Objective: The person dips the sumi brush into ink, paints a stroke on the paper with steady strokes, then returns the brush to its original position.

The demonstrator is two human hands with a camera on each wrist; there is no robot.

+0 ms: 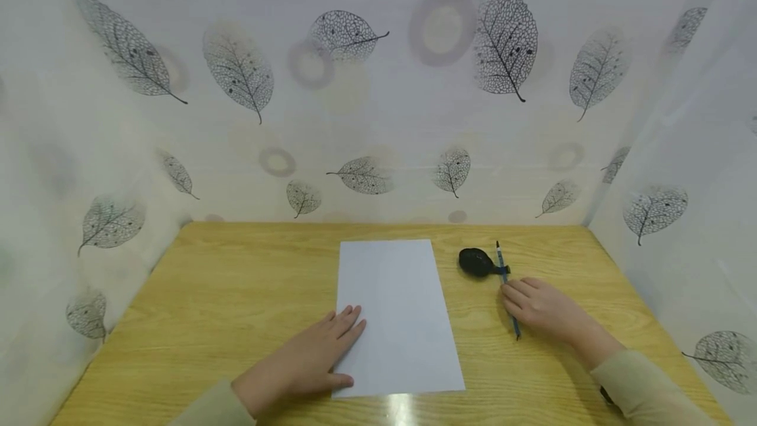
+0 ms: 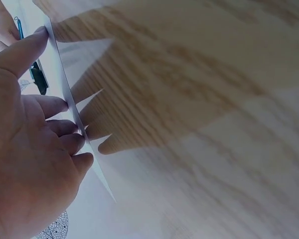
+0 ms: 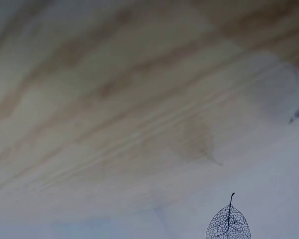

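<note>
A white sheet of paper (image 1: pixel 396 314) lies on the wooden table. My left hand (image 1: pixel 313 355) rests on its left edge, fingers spread and nearly straight; the left wrist view shows the left palm (image 2: pixel 30 144) along that edge. To the right of the sheet, my right hand (image 1: pixel 547 307) holds a slim blue pen (image 1: pixel 501 258) between thumb and fingers; the thumb is hidden. The pen's dark tip points away from me. Beside it lies a black rounded thing with a narrow neck (image 1: pixel 475 262), like a small balloon; its neck meets the pen.
The yellowish wooden table (image 1: pixel 248 281) ends at a pale curtain with leaf prints (image 1: pixel 367 117) at the back and both sides. A dark band (image 1: pixel 606 395) shows under the right sleeve. Mostly blurred table surface (image 3: pixel 114 99) fills the right wrist view.
</note>
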